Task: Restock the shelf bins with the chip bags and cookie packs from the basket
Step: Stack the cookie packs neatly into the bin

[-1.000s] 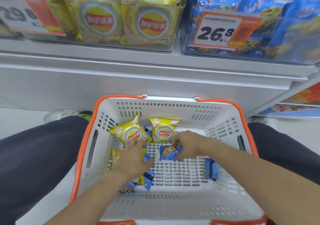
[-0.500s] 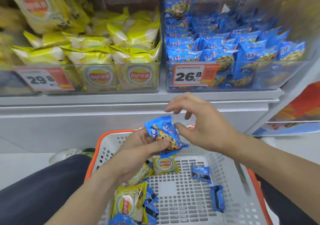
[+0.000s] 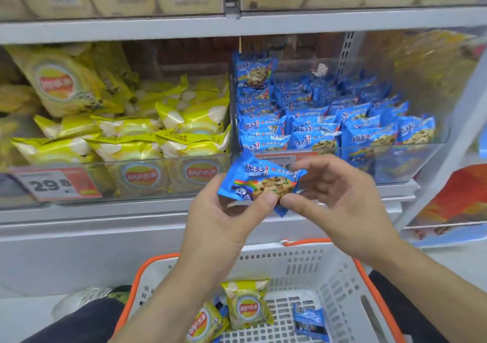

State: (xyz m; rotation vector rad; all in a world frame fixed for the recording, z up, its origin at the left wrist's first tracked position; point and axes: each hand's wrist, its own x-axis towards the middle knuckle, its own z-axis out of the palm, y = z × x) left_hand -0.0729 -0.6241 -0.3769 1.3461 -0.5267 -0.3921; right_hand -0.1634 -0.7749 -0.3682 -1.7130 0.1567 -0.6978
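A blue cookie pack (image 3: pixel 259 183) is held up in front of the shelf, just near of the clear bin of blue cookie packs (image 3: pixel 411 158) on the right. The left hand (image 3: pixel 226 218) grips it from below, thumb pressed on the front of the wrapper and fingers curled behind. The right hand (image 3: pixel 340 197) meets it from the right, thumb tip touching the pack's lower right edge beside the left thumb, the other fingers spread and loosely bent behind the wrapper. To the left of the cookie bin stands a clear bin of yellow chip bags (image 3: pixel 147 174), with a price tag (image 3: pixel 56 184) on its front. Below the hands, nearer, sits the white basket (image 3: pixel 311 266) with an orange rim, holding two yellow chip bags (image 3: pixel 246 307) and a few blue cookie packs (image 3: pixel 309 321) on its floor.
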